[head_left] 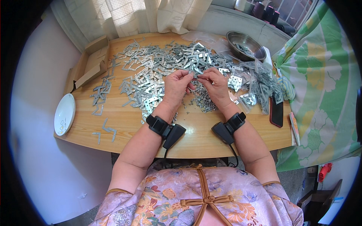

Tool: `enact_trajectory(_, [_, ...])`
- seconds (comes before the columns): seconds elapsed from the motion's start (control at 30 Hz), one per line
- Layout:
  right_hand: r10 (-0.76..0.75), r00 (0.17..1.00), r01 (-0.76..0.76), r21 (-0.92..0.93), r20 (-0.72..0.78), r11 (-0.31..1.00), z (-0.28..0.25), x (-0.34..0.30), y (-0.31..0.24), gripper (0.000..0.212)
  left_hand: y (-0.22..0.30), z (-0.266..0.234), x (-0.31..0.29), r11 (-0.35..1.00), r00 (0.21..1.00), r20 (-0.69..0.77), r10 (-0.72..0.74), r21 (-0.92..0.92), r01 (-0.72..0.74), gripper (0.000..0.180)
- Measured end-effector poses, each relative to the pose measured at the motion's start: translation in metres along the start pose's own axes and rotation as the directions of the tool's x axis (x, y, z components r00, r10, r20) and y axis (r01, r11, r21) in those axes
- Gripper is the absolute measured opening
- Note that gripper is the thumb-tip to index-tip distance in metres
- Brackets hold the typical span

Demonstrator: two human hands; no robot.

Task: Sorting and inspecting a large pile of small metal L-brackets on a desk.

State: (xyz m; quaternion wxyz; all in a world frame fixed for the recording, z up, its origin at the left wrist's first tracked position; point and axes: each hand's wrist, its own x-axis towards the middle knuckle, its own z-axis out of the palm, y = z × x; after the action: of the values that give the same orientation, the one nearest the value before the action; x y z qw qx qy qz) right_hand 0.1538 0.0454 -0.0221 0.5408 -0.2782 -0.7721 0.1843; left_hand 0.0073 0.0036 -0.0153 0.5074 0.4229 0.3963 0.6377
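Over the middle of the table, my left hand [177, 86] and my right hand [217, 86] are raised close together, thumbs and fingers pinched. What they hold between their fingertips is small and grey, and I cannot make it out. Beneath the right hand lies a heap of small screws [203, 100]. Behind and to the left spreads a large pile of flat L-shaped metal corner brackets [151, 81] with holes. Right of my right hand are clear plastic bags [260, 84] packed with metal pieces.
A steel bowl [247, 37] with some metal pieces stands at the back right. On the left are an open cardboard box [90, 73], a white plate [60, 114] and loose brackets. A dark phone [276, 113] lies near the right edge, beside a green floral cloth [320, 86].
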Motion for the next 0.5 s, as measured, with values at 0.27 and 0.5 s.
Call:
enact_trajectory(0.27, [-0.089, 0.995, 0.084, -0.105, -0.042, 0.991, -0.0025, 0.0008, -0.0013, 0.012, 0.0022, 0.0005, 0.0000, 1.000, 1.000, 0.010, 0.004, -0.030, -0.004, 0.013])
enact_trajectory(0.5, [-0.136, 0.990, 0.126, -0.166, -0.048, 0.978, -0.0036, 0.0012, -0.0026, 0.011, -0.0015, -0.0032, 0.0008, 0.998, 0.998, 0.056, -0.012, -0.060, 0.015, 0.013])
